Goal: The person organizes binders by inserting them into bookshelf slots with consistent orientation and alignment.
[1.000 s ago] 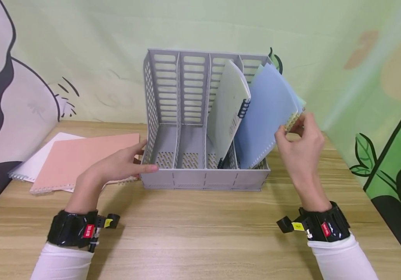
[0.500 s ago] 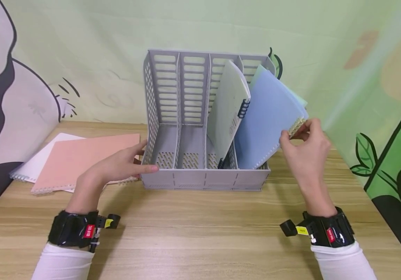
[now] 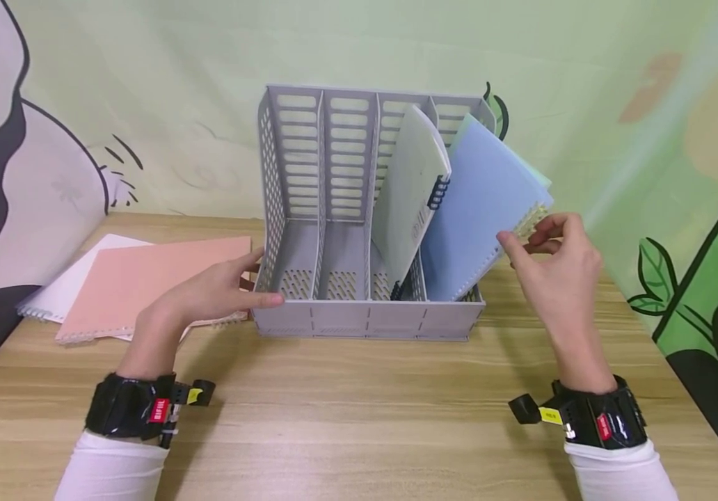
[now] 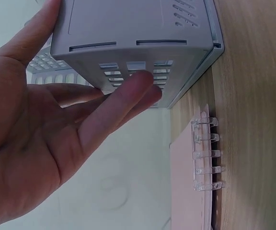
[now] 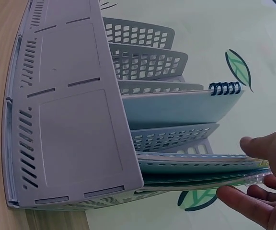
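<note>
A grey file holder (image 3: 340,320) with several upright compartments stands on the table. My left hand (image 3: 211,292) rests at its front left corner, thumb over the front lip and fingers along the outer left wall. In the left wrist view those fingers (image 4: 123,98) are straight, some held off the wall. My right hand (image 3: 556,261) pinches the ringed edge of the blue notebook (image 3: 478,202) and the pale green notebook (image 3: 537,174) behind it in the rightmost compartment. Its thumb is above the stack and its fingers below in the right wrist view.
A grey-white notebook (image 3: 412,202) with dark rings leans in the compartment beside the blue one. Left of the holder, a pink notebook (image 3: 152,278) overlaps a white notebook (image 3: 58,292) on the wooden table (image 3: 359,410). A printed cloth (image 3: 359,42) hangs behind.
My right hand has moved right and slightly down, and the notebooks' ringed edge has swung outward to the right. My left hand and the file holder have stayed in place.
</note>
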`<state>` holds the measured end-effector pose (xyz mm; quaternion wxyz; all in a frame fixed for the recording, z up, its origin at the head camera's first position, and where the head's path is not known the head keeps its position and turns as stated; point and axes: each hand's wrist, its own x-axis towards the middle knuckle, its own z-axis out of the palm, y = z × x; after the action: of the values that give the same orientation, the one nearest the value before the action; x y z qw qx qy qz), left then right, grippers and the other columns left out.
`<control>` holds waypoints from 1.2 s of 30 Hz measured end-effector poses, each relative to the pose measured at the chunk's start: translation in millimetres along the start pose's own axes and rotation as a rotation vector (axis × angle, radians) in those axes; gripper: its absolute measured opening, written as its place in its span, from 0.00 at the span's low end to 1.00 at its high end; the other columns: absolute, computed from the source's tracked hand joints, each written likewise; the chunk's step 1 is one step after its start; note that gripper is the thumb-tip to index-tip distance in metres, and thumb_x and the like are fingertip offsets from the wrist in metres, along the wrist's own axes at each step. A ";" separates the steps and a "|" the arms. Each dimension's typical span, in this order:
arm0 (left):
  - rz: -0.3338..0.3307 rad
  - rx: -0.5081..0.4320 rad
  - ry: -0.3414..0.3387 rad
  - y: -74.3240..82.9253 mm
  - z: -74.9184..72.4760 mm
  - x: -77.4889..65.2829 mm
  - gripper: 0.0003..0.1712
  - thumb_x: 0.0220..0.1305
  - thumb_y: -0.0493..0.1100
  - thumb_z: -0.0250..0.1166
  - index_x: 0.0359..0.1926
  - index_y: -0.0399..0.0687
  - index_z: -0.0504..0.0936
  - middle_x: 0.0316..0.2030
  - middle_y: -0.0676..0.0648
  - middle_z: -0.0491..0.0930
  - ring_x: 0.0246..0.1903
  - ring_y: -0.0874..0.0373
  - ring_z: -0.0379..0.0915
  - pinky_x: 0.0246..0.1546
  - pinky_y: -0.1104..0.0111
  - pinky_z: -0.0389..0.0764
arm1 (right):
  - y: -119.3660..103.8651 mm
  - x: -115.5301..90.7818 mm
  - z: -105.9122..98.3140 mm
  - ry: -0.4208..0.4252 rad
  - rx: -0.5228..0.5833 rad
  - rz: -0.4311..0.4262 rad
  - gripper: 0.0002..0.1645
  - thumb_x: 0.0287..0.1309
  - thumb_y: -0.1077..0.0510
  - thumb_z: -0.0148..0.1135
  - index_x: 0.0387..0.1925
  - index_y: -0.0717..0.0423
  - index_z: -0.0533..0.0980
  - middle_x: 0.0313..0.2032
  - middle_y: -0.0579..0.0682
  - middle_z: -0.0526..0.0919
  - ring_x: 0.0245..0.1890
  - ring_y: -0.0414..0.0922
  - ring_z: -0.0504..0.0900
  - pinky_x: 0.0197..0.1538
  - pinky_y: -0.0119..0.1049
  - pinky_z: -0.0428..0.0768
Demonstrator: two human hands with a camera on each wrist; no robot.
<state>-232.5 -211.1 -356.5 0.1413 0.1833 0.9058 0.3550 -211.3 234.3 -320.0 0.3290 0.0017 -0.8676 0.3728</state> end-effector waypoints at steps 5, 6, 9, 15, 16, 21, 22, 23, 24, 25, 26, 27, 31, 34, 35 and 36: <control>0.016 0.014 0.006 -0.3 -2.6 -0.7 0.63 0.65 0.62 0.71 0.81 0.36 0.43 0.69 0.27 0.66 0.66 0.34 0.67 0.66 0.43 0.69 | -5.9 -0.8 -4.7 -0.038 -0.018 0.024 0.32 0.60 0.45 0.74 0.50 0.64 0.71 0.41 0.53 0.81 0.39 0.46 0.85 0.37 0.24 0.74; 0.022 0.009 0.004 -0.8 -3.6 -1.1 0.63 0.64 0.61 0.72 0.81 0.36 0.44 0.69 0.28 0.67 0.66 0.35 0.67 0.65 0.43 0.70 | -6.7 -0.9 -5.8 -0.048 -0.019 0.031 0.33 0.59 0.44 0.75 0.51 0.63 0.71 0.42 0.53 0.81 0.39 0.44 0.85 0.36 0.25 0.75; 0.052 -0.014 -0.009 -3.5 -7.5 -3.5 0.62 0.63 0.56 0.75 0.80 0.34 0.46 0.69 0.28 0.67 0.66 0.33 0.67 0.65 0.43 0.70 | -8.6 -1.5 -10.2 -0.084 -0.022 0.051 0.36 0.58 0.43 0.75 0.54 0.62 0.70 0.45 0.52 0.80 0.37 0.38 0.83 0.35 0.25 0.75; 0.057 0.047 -0.052 -11.6 -16.0 -10.1 0.58 0.61 0.46 0.77 0.78 0.29 0.51 0.73 0.26 0.58 0.67 0.28 0.63 0.65 0.39 0.67 | -12.2 -3.2 -21.4 -0.139 -0.040 0.072 0.42 0.57 0.40 0.75 0.60 0.61 0.67 0.49 0.52 0.78 0.41 0.43 0.84 0.33 0.24 0.74; 0.042 0.066 -0.058 -12.6 -17.0 -11.4 0.57 0.61 0.46 0.77 0.78 0.29 0.51 0.73 0.26 0.58 0.67 0.28 0.63 0.66 0.39 0.67 | -12.8 -3.3 -23.5 -0.142 -0.045 0.072 0.43 0.57 0.40 0.75 0.61 0.61 0.67 0.50 0.52 0.78 0.42 0.45 0.84 0.32 0.24 0.74; -0.074 0.168 -0.073 -19.5 -20.6 -15.9 0.56 0.61 0.48 0.76 0.78 0.30 0.53 0.73 0.26 0.58 0.69 0.28 0.58 0.67 0.36 0.62 | -15.1 -3.3 -35.5 -0.138 -0.086 0.083 0.45 0.56 0.40 0.76 0.64 0.60 0.67 0.51 0.51 0.78 0.40 0.35 0.82 0.36 0.27 0.72; -0.094 0.187 -0.073 -21.5 -20.9 -16.0 0.56 0.61 0.48 0.76 0.78 0.30 0.54 0.73 0.25 0.58 0.70 0.27 0.56 0.67 0.36 0.61 | -15.2 -3.2 -37.8 -0.135 -0.099 0.086 0.45 0.56 0.39 0.76 0.65 0.59 0.67 0.51 0.51 0.78 0.39 0.30 0.80 0.37 0.28 0.72; -0.116 0.208 -0.071 -23.5 -21.2 -16.1 0.56 0.60 0.47 0.76 0.77 0.29 0.55 0.72 0.25 0.59 0.70 0.27 0.55 0.67 0.35 0.59 | -15.1 -3.0 -40.0 -0.135 -0.114 0.090 0.46 0.56 0.39 0.75 0.65 0.59 0.67 0.51 0.51 0.78 0.38 0.27 0.78 0.38 0.31 0.71; -0.136 0.225 -0.068 -25.6 -21.2 -16.0 0.55 0.59 0.47 0.77 0.77 0.28 0.56 0.72 0.24 0.59 0.70 0.26 0.53 0.68 0.34 0.57 | -15.0 -2.8 -41.9 -0.137 -0.129 0.091 0.46 0.56 0.39 0.75 0.66 0.59 0.67 0.52 0.52 0.78 0.37 0.27 0.78 0.39 0.32 0.71; -0.153 0.244 -0.062 -27.4 -21.3 -16.0 0.55 0.58 0.46 0.77 0.76 0.27 0.57 0.71 0.24 0.59 0.70 0.25 0.52 0.68 0.35 0.57 | -14.5 -2.3 -43.5 -0.142 -0.142 0.092 0.47 0.57 0.38 0.75 0.66 0.60 0.67 0.52 0.53 0.79 0.38 0.28 0.79 0.39 0.34 0.70; -0.165 0.264 -0.059 -29.5 -21.3 -15.7 0.54 0.56 0.45 0.78 0.74 0.25 0.59 0.71 0.24 0.60 0.70 0.25 0.52 0.69 0.35 0.56 | -13.9 -1.9 -45.0 -0.152 -0.154 0.093 0.47 0.57 0.38 0.74 0.66 0.60 0.67 0.53 0.54 0.79 0.40 0.31 0.82 0.39 0.35 0.70; -0.181 0.276 -0.057 -31.5 -21.3 -15.5 0.54 0.55 0.45 0.79 0.73 0.24 0.60 0.70 0.23 0.60 0.70 0.24 0.52 0.68 0.34 0.56 | -13.3 -1.5 -46.2 -0.168 -0.162 0.094 0.48 0.57 0.37 0.74 0.67 0.61 0.66 0.54 0.56 0.78 0.42 0.37 0.84 0.39 0.35 0.70; -0.216 0.322 -0.061 -38.2 -20.5 -14.2 0.52 0.52 0.43 0.80 0.71 0.23 0.64 0.68 0.22 0.63 0.68 0.23 0.56 0.67 0.34 0.58 | -10.5 -0.3 -49.3 -0.243 -0.184 0.091 0.48 0.60 0.39 0.72 0.69 0.64 0.66 0.57 0.62 0.77 0.51 0.59 0.84 0.37 0.38 0.73; -0.228 0.334 -0.069 -42.2 -19.6 -12.9 0.52 0.52 0.42 0.80 0.71 0.25 0.64 0.68 0.22 0.63 0.68 0.23 0.56 0.67 0.33 0.59 | -8.5 -0.4 -50.1 -0.300 -0.191 0.081 0.47 0.61 0.41 0.72 0.69 0.66 0.65 0.58 0.64 0.77 0.53 0.62 0.82 0.40 0.43 0.76; -0.227 0.332 -0.068 -43.4 -19.3 -12.8 0.51 0.52 0.42 0.80 0.71 0.25 0.65 0.68 0.22 0.63 0.68 0.23 0.56 0.67 0.34 0.59 | -7.8 -0.5 -50.0 -0.323 -0.190 0.079 0.48 0.62 0.40 0.72 0.70 0.66 0.65 0.58 0.65 0.76 0.53 0.63 0.81 0.41 0.46 0.78; -0.223 0.334 -0.068 -44.8 -19.3 -12.6 0.51 0.51 0.41 0.80 0.71 0.25 0.65 0.67 0.22 0.64 0.67 0.23 0.57 0.67 0.34 0.60 | -7.2 -1.0 -49.8 -0.346 -0.187 0.075 0.48 0.62 0.40 0.72 0.70 0.67 0.65 0.59 0.66 0.76 0.54 0.63 0.81 0.42 0.49 0.79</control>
<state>-239.0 -258.4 -372.4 0.1778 0.1144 0.9615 0.1756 -180.5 261.2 -290.7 0.1596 0.0027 -0.9415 0.2967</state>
